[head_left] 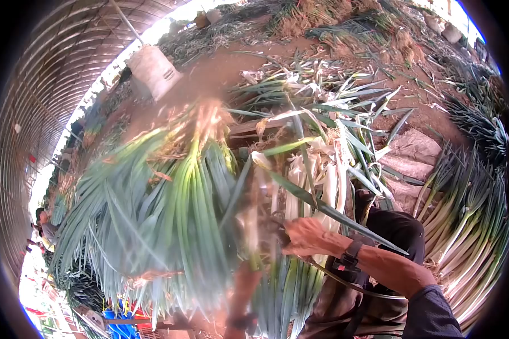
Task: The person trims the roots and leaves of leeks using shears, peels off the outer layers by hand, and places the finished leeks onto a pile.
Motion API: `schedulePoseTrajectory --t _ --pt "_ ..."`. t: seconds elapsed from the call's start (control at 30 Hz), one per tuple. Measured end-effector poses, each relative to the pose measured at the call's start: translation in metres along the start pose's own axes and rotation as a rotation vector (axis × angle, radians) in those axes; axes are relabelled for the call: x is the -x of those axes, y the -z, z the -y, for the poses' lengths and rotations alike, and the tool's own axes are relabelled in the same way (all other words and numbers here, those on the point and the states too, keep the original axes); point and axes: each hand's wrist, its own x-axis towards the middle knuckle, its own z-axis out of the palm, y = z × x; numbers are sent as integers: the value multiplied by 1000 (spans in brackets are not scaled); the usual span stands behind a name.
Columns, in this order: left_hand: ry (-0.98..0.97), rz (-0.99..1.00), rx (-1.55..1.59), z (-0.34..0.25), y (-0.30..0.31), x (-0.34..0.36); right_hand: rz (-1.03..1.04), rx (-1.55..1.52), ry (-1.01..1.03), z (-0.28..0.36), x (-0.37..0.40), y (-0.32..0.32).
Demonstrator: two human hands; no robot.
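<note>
My right hand [308,236], with a dark wristwatch [350,255], is closed in front of my knee beside the white stalks of some leeks [333,175]. Something dark shows at its fingers, but I cannot tell what it is. From below this hand a thin hose [345,283] curves across my lap. At the lower middle my left hand [245,285] is smeared by motion, with a dark band at its wrist. It is nearest to a big heap of long green leek leaves [192,198], whose roots point up and away from me.
Trimmed leeks [464,231] lie in a row at the right, near a pale sack [410,158]. A white sack [152,70] stands at the upper left. Leaf litter and more leeks cover the soil behind. A person [45,226] is at the far left under the arched roof.
</note>
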Motion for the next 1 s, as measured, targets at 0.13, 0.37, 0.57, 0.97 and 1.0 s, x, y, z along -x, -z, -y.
schedulePoseTrajectory --t 0.13,0.37,0.57,0.97,1.0 --pt "22 -13 60 1 -5 9 -17 25 7 -13 -3 -2" --pt "40 0 264 37 1 18 -23 75 -45 -29 -32 -23" --pt "207 100 565 28 6 23 -80 172 -49 -59 -67 -53" --pt "332 54 827 -9 18 27 265 -164 91 38 37 27" --pt "290 32 772 -14 21 30 280 -131 84 42 48 25"
